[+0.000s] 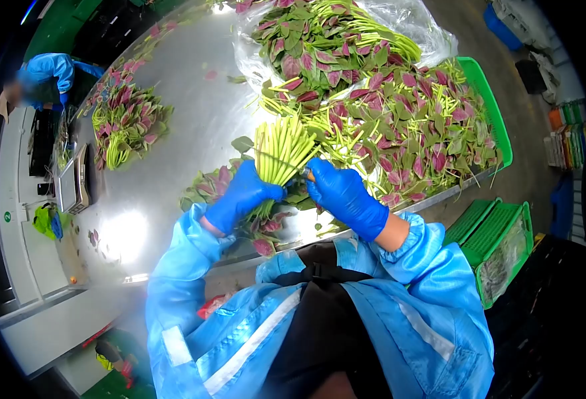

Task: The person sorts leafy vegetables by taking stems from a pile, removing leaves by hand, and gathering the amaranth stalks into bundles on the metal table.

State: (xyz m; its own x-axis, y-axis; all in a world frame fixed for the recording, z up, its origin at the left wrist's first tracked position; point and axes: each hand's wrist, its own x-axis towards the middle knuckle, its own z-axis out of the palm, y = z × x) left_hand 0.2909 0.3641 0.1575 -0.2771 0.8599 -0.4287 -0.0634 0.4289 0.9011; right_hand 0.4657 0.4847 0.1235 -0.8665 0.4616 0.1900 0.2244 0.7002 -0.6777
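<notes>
In my blue-gloved left hand (243,198) is a bunch of red amaranth (283,146), its pale green stems pointing away from me and its leaves hanging toward my body. My right hand (347,199), also gloved in blue, is closed round the handle of a knife (281,161). The thin blade lies across the stems, just beyond my left hand. A big heap of loose amaranth (413,133) spreads over the table to the right. Beyond it, more bunches (333,40) rest on clear plastic (433,30).
A tied bunch (128,123) sits on the metal table (193,100) at the left, near a scale (73,183). A green crate (482,100) borders the heap, and green crates (492,233) stand low at right. A co-worker in blue (50,73) bends at far left.
</notes>
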